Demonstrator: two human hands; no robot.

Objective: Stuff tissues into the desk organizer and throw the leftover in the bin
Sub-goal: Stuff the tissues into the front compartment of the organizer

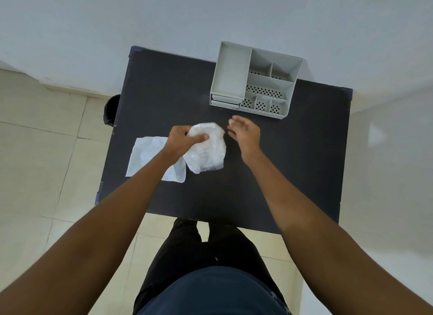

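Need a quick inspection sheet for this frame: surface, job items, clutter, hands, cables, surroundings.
Surface: black table, matte, set against the wall.
Job's things: grey desk organizer at the far right of the table, all visible compartments empty; crumpled tissue mid-table; flat tissue lying near the left edge; black bin on the floor by the table's left side.
Clutter: nothing seen.
Hands: left hand closed on the crumpled tissue; right hand open, empty, just right of it.
Cables: nothing seen.
Surroundings: pale wall, cream tiled floor, person standing at the near edge.
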